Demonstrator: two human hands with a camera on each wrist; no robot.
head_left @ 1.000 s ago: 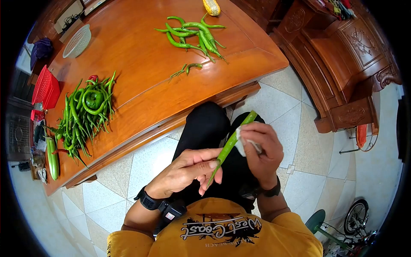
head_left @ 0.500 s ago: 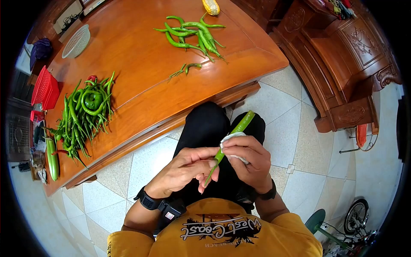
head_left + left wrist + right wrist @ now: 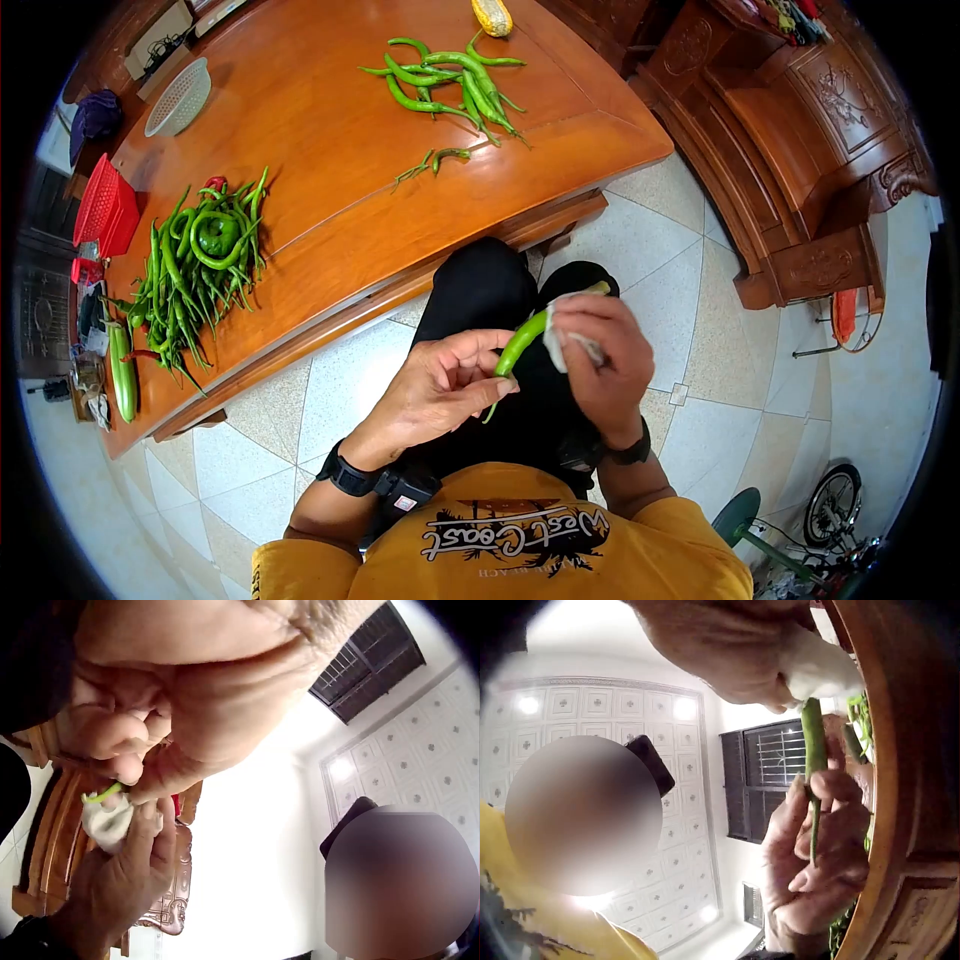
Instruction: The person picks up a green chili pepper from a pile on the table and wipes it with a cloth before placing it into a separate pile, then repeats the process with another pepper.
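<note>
A long, slender green chili pepper [image 3: 520,345] is held on a slant in mid-air, just off the near edge of the wooden table [image 3: 330,130]. Its thin, tapered end points down toward the person and its other end points up toward the table. The left hand [image 3: 440,385] pinches the pepper low on its length, between thumb and fingers. A crumpled white tissue [image 3: 558,338], gripped by the right hand [image 3: 600,355], is pressed around the pepper's upper half and hides most of it, with only the tip showing beyond. The visible skin is smooth and glossy.
</note>
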